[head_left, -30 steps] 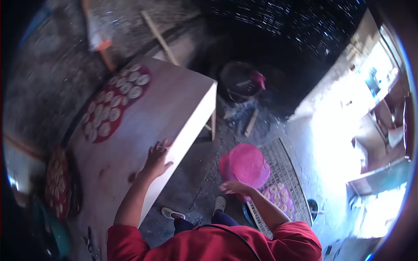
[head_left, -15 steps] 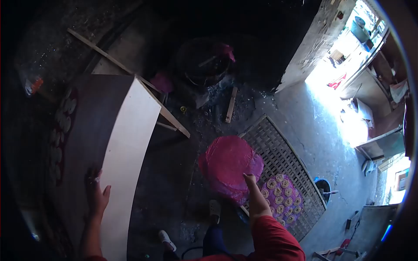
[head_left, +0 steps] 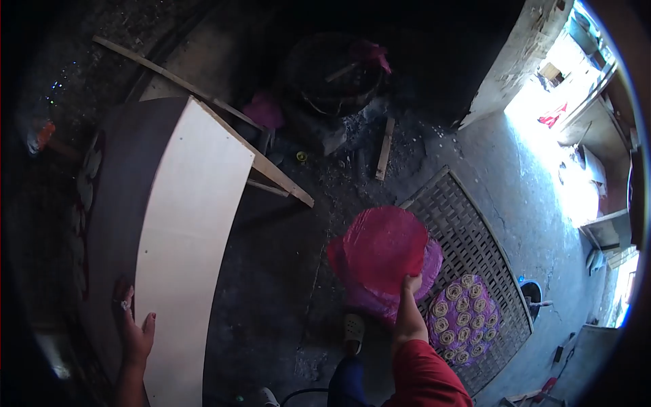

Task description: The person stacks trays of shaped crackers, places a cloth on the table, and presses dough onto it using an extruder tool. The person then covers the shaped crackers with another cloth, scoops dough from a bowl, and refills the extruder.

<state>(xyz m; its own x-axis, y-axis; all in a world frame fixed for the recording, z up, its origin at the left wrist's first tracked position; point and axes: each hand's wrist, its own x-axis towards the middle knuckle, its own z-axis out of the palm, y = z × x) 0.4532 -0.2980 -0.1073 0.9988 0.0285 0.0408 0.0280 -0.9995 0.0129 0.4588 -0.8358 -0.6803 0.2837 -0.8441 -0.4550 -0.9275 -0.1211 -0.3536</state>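
Observation:
My right hand (head_left: 411, 282) grips the near right edge of a round red-pink plastic-covered sheet (head_left: 384, 247). Below that sheet lies more crumpled pink plastic (head_left: 369, 300), and what supports it is hidden. To the right, spiral dough coils (head_left: 464, 317) sit in rings on a round purple-pink sheet (head_left: 489, 324), which rests on a woven bamboo rack (head_left: 464, 234). At the left, my left hand (head_left: 137, 334) lies at the long edge of a wooden table (head_left: 186, 224), thumb and fingers apart, holding nothing. Some pale smears show on its fingertips.
Along the table's far left side are pale rounds (head_left: 85, 203), dim in shadow. Ahead stand a dark round pan (head_left: 339, 95) and a loose wood strip (head_left: 385, 149) on the floor. A bucket (head_left: 531, 292) is beside the rack. Bright light enters at the right.
My view has shifted, so the rack and pink sheets appear farther right. The top red-pink sheet now stands out from the plastic under it, still in my right hand. My left hand stays at the table edge.

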